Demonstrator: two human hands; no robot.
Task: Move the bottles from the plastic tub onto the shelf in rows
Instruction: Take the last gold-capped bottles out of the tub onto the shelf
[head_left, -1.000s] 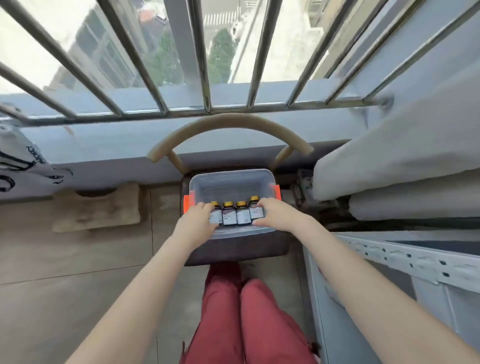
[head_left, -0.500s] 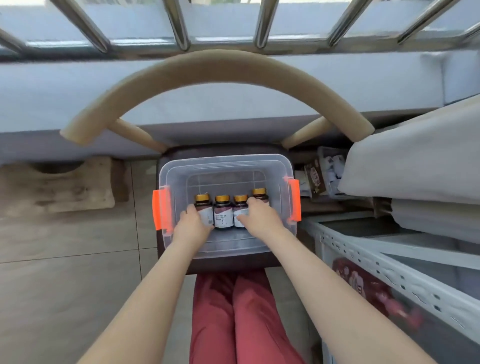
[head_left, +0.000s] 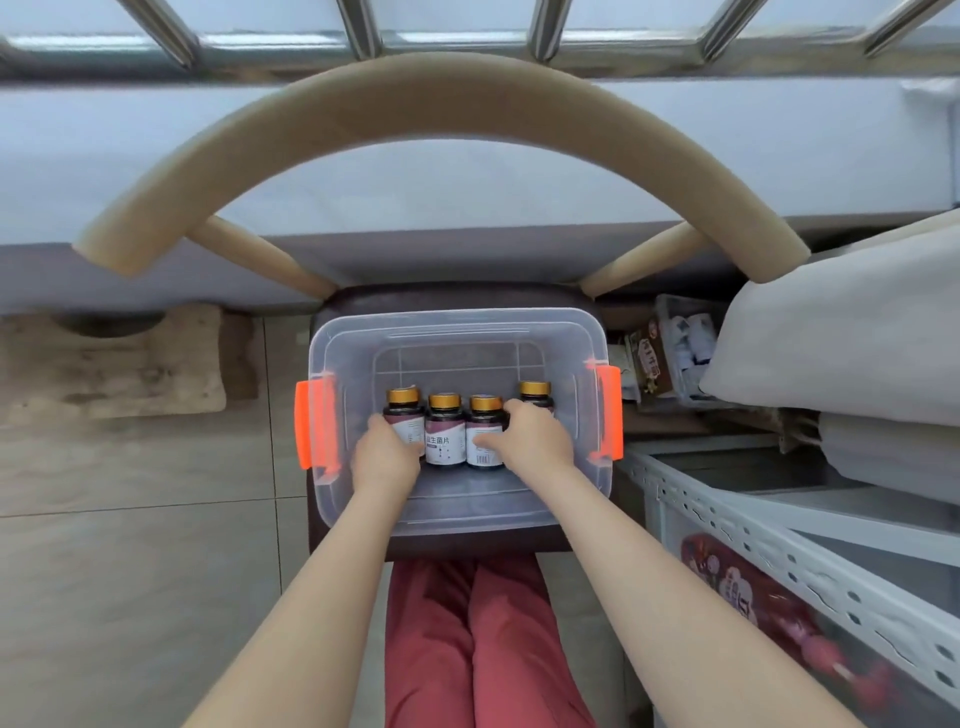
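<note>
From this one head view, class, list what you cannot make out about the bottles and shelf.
Head view:
- rightmost bottle: body and label hidden by the right hand.
- leftmost bottle: label partly covered by the left hand.
- labels: print too small to read.
- shelf: cut off by the right edge.
- red packet below it: blurred.
</note>
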